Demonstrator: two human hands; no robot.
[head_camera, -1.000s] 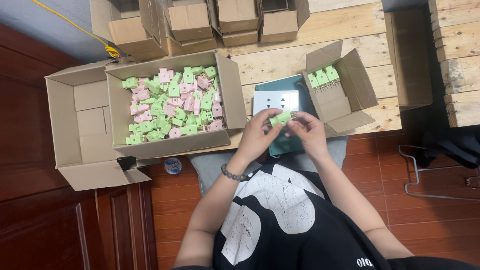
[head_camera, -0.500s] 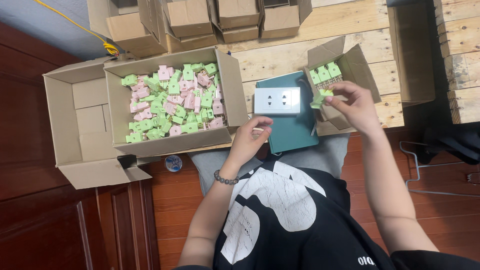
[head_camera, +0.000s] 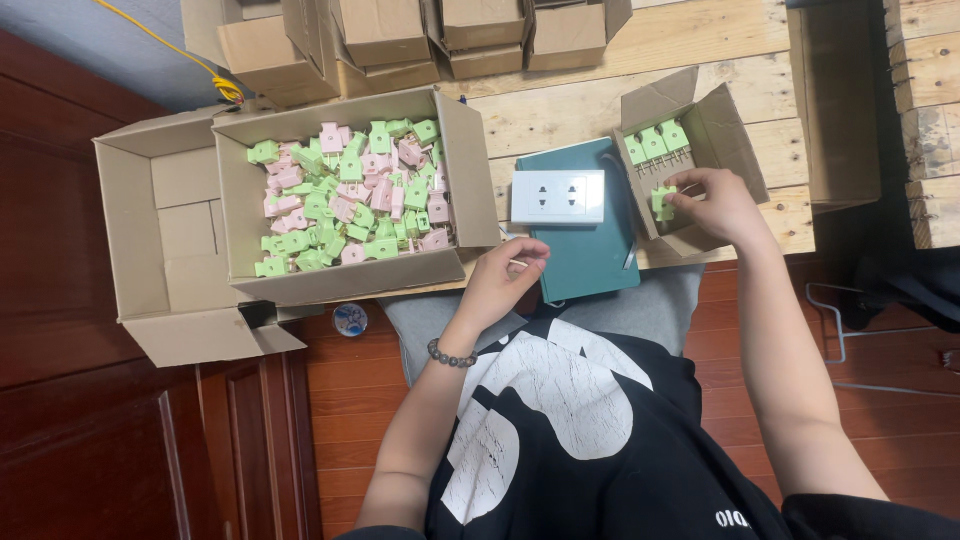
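Observation:
My right hand (head_camera: 712, 203) pinches a small green plastic piece (head_camera: 663, 201) inside a small open cardboard box (head_camera: 718, 110), where three more green pieces (head_camera: 655, 142) stand in a row. My left hand (head_camera: 505, 277) hovers by the near edge of the pallet table, fingers loosely curled around something thin, right of a large cardboard box (head_camera: 456, 160) heaped with several pink and green pieces (head_camera: 345, 190). Between the hands a white double socket plate (head_camera: 557, 197) lies on a teal book (head_camera: 585, 255).
An empty open carton (head_camera: 165, 230) sits left of the big box. Several closed small cartons (head_camera: 400, 35) line the far edge of the wooden pallet table (head_camera: 560, 105). A yellow cable (head_camera: 170, 45) runs at top left. A round blue item (head_camera: 350, 319) lies on the floor.
My right hand carried the green piece from my lap to the small box on the right and lowered it inside. My left hand dropped back toward the table's near edge.

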